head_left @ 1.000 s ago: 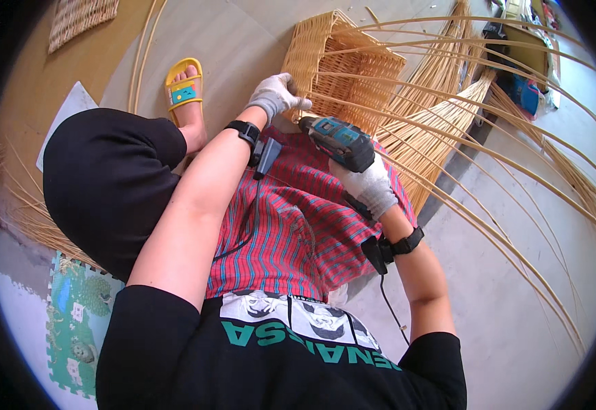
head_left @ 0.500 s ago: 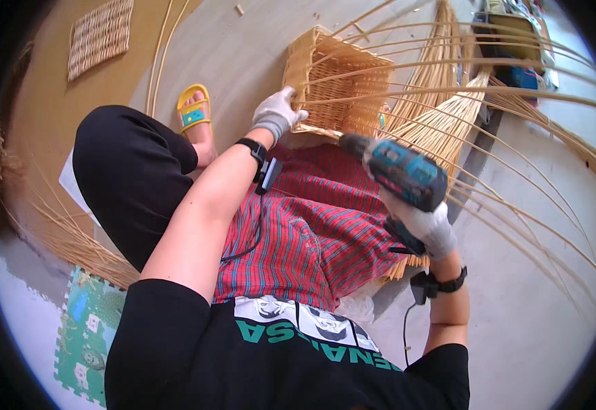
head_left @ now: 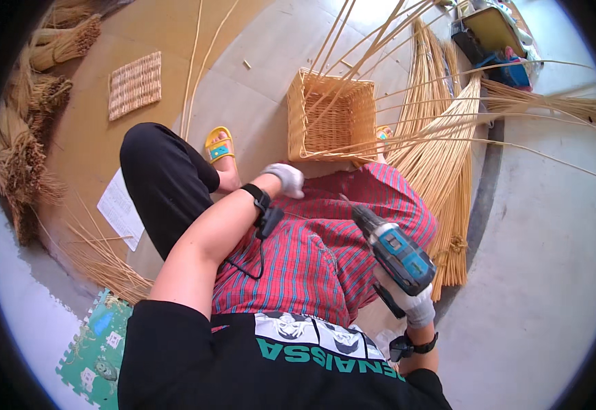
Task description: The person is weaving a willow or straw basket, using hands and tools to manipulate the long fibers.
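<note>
A square woven wicker basket [head_left: 331, 116] stands on the floor in front of my lap, with long loose strands [head_left: 352, 68] sticking out from it. My left hand [head_left: 286, 180], in a white glove, is just below the basket's near left corner, over the red checked cloth [head_left: 298, 249] on my lap. It looks open and holds nothing; its fingers show only in part. My gloved right hand [head_left: 411, 301] is shut on the grip of a teal and black cordless drill [head_left: 400, 256]. The drill's bit points up and left over the cloth, apart from the basket.
Bundles of straw-coloured canes [head_left: 441, 164] lie right of the basket. More dried bundles [head_left: 24, 150] line the far left. A flat woven panel [head_left: 135, 85] and a white sheet [head_left: 121, 210] lie on the floor at left. A bin with assorted things [head_left: 493, 34] stands back right.
My left hand has let go of the basket and drawn back to the lap. The drill has come away from the basket's rim, toward me. The loose strands have swung upward.
</note>
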